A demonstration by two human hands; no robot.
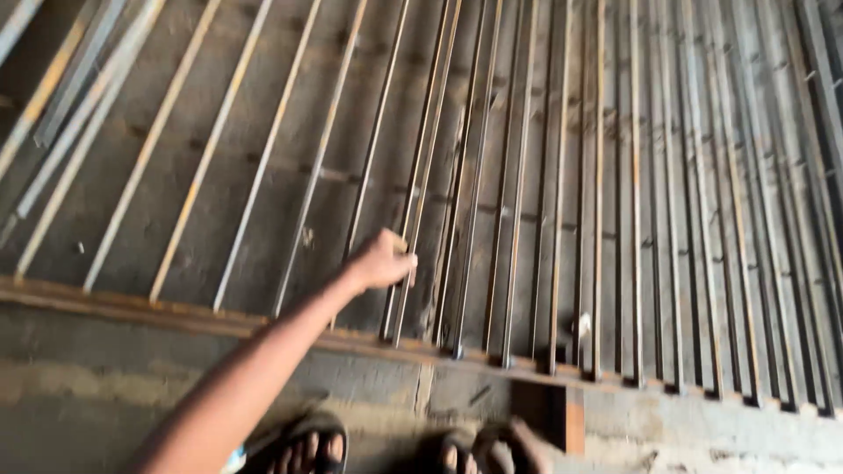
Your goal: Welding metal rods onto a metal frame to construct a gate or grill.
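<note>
Loose metal bars (211, 149) lie spread at 10 o'clock. The left hand (379, 260), at centre, has fingers closed around one thin metal rod (413, 219) running toward 12 o'clock; the right hand is not visible. The step in hand appears to be positioning this rod beside the packed rods (685, 219) at 3 o'clock, which calls for keeping it parallel and seated on the rusty crossbar (132, 307).

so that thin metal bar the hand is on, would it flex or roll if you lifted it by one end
The metal bar under the left hand is long and very slim, so it would likely sag or whip if lifted by one end. It looks flat-sided, so probably slides, not rolls. Its near end rests on the rusty cross rail, so a push may scrape.
</note>
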